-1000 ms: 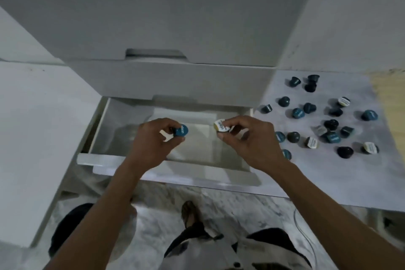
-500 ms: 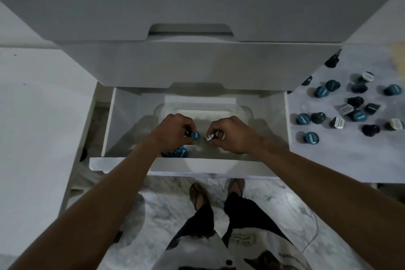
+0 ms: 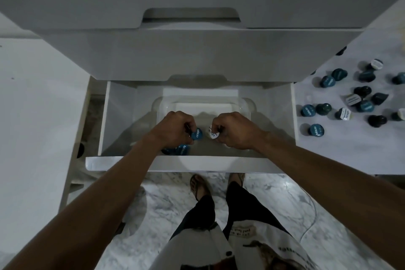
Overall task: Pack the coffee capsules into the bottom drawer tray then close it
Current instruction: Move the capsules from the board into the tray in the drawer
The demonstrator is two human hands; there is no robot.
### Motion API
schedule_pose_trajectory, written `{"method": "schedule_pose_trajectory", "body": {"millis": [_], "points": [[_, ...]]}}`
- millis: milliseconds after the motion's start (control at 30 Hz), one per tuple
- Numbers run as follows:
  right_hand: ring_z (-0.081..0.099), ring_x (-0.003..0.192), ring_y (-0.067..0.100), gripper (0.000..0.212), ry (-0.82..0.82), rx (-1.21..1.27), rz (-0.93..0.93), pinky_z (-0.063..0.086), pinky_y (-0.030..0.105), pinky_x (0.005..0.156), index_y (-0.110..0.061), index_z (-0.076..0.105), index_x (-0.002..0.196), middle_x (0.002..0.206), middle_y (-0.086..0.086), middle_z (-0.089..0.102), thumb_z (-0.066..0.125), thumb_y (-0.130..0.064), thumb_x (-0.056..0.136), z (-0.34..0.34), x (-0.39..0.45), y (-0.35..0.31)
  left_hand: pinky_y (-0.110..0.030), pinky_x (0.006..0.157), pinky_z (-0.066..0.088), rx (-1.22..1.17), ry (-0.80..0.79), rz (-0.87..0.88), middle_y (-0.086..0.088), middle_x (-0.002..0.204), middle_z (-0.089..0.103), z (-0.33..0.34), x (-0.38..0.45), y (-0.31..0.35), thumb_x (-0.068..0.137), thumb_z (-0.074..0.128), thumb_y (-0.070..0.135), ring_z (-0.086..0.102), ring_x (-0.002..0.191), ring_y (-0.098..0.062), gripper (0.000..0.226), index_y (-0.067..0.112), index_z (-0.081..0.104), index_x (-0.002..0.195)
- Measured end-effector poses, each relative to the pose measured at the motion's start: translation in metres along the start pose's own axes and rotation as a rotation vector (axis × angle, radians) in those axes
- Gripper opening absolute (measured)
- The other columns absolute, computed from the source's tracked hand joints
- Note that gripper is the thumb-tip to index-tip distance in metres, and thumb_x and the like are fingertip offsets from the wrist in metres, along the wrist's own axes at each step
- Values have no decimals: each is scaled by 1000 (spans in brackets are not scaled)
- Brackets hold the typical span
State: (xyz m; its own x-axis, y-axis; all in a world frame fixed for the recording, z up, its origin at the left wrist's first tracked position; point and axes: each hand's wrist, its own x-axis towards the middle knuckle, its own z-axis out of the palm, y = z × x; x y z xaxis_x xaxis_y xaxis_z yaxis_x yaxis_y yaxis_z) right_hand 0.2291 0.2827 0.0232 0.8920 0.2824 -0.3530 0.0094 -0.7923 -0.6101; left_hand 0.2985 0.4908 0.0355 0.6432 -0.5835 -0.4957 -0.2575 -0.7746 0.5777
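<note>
Blue capsule (image 3: 196,133) pinched in left hand (image 3: 175,129), white-lidded capsule (image 3: 213,133) in right hand (image 3: 236,130), both low over tray (image 3: 245,103).

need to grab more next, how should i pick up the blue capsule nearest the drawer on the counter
Pinch the blue capsule across its round sides with thumb and finger, coming from above. It seems tipped, its labelled flat lid facing up and toward you, and it stands clear of the other capsules, so fingers fit on both sides.
</note>
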Motion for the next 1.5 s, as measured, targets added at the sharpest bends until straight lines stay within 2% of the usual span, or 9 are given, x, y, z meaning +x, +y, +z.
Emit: {"method": "schedule_pose_trajectory", "body": {"millis": [133, 367, 567, 900, 1033, 1200, 1300, 1400, 1500], "points": [[58, 81, 11, 20, -17, 56, 12, 49, 27, 72, -16, 68, 94, 92, -2, 67, 75, -15, 76, -1, -3, 1, -7, 63, 45, 3, -57, -18, 4, 91, 70, 3, -2, -2, 67, 79, 3, 65, 84, -9, 28, 21, 68, 86], [58, 80, 8, 12, -18, 113, 36, 46, 19, 69, -15, 71, 95, 91, -3, 68, 72, -15, 82, 1, -2, -4, -24, 76, 54, -24, -59, 31, 3, 93, 68, 5, 2, 0, 80, 73, 11, 65, 86, -12, 18, 24, 66, 91], [62, 84, 13, 12, -105, 72, 45, 49, 24, 72, -15, 71, 95, 94, 1, 70, 71, -16, 83, 6, -2, -14, -18, 71, 49, 19, -129, 39, 6, 88, 68, 5, 1, 4, 79, 76, 13, 63, 82, -6, 17, 24, 66, 88], [58, 81, 6, 15, -147, 64, 41, 38, 8, 65, -15, 72, 95, 96, 0, 72, 65, -9, 84, 8, -3, -21, -18, 69, 48, 91, -145, 40, 5, 90, 65, 7, -3, 7, 78, 76, 15, 63, 83, -10, 22, 29, 62, 88], [62, 89, 12, 20, -77, 117, 84, 52, 25, 78, -18, 69, 101, 102, -1, 70, 71, -14, 81, 4, -8, -21, -26, 77, 54, 61, -93, 49, 5, 94, 67, 5, -4, 7, 77, 76, 19, 63, 86, -10, 21, 26, 66, 95], [63, 81, 5, 28, 111, 252, 144, 50, 13, 73, -19, 68, 105, 103, -1, 70, 77, -20, 79, -6, -16, -20, -34, 80, 57, 0, 6, 72, 3, 91, 68, -2, -6, 13, 75, 78, 20, 65, 83, -11, 24, 20, 68, 98], [67, 81, 9, 33, 222, 338, 189, 57, 26, 79, -21, 68, 107, 99, -1, 69, 80, -25, 77, -15, -26, -22, -33, 79, 57, -33, 67, 105, 2, 91, 67, -8, -7, 23, 75, 81, 22, 64, 82, -12, 26, 17, 69, 97], [66, 79, 6, 38, 306, 392, 206, 53, 12, 73, -19, 66, 113, 101, 0, 68, 79, -26, 78, -29, -41, -27, -26, 76, 54, -68, 152, 126, 2, 92, 68, -11, -10, 39, 77, 81, 24, 65, 82, -11, 26, 17, 69, 98], [62, 76, 2, 40, 404, 468, 196, 46, 2, 67, -20, 65, 116, 101, 0, 68, 79, -25, 79, -43, -62, -32, -7, 69, 45, -82, 257, 143, 5, 93, 69, -8, -12, 59, 79, 78, 25, 64, 82, -3, 24, 18, 68, 99]]}}
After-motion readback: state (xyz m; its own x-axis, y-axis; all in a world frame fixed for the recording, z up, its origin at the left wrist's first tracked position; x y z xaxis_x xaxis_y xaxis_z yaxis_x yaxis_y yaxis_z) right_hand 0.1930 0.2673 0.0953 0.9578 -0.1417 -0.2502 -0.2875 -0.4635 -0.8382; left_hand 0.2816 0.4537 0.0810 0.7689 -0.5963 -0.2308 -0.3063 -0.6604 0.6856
